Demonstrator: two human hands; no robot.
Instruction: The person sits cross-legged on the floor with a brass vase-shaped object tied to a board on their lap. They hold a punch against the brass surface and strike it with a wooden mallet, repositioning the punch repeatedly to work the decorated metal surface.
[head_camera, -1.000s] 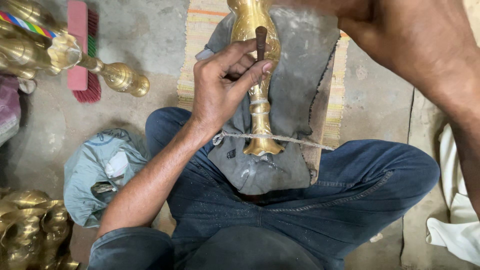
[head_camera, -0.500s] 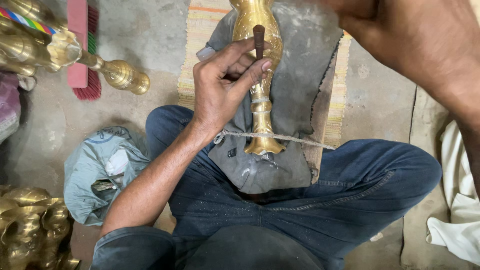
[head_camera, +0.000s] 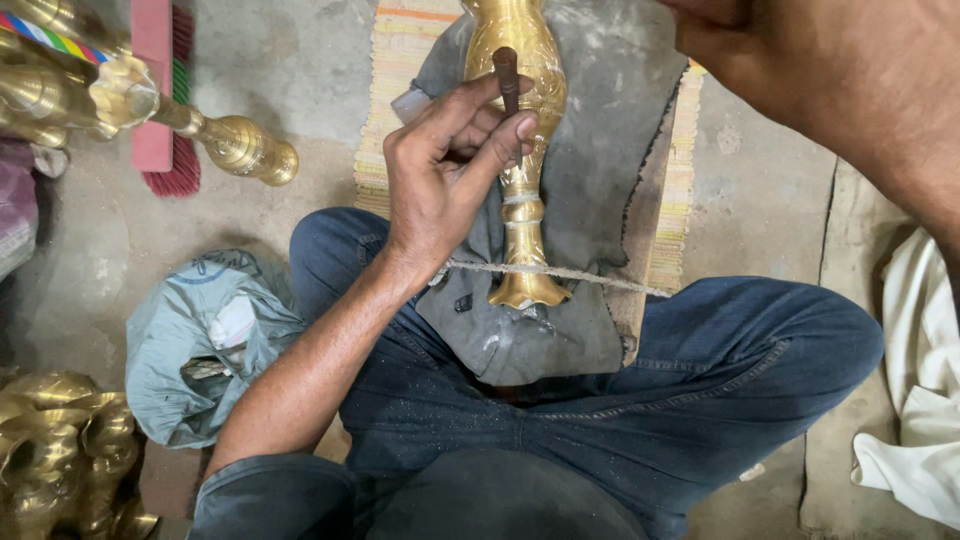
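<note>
The person sat cross-legged on the concrete floor (head_camera: 290, 70), with a grey cloth (head_camera: 600, 150) spread over the lap and over a striped woven mat (head_camera: 400, 60).

**Workpiece.** A tall brass vase-shaped piece (head_camera: 525, 200) lay lengthwise on the grey cloth, its flared foot towards the person and its wider body towards the top edge of the view. A thin cord (head_camera: 600, 277) ran across the cloth and crossed the piece just above the foot.

**Left hand.** The left hand (head_camera: 440, 185) was closed, pinching a short dark punch-like tool (head_camera: 507, 75) between thumb and fingers. The tool stood roughly upright, its lower end against the upper body of the brass piece. The fingers curled beside the narrow neck of the piece.

**Right hand.** Only the right forearm (head_camera: 840, 90) was visible at the top right corner. The right hand itself lay outside the view, so its state could not be determined.

**Surroundings.** A second brass piece (head_camera: 240, 145) lay on the floor to the left, beside a pink and red brush (head_camera: 160, 100). A crumpled grey-blue bag (head_camera: 200, 340) lay near the left knee. More brass castings (head_camera: 60, 450) occupied the lower left corner. A white cloth (head_camera: 920, 400) lay at the right edge.
</note>
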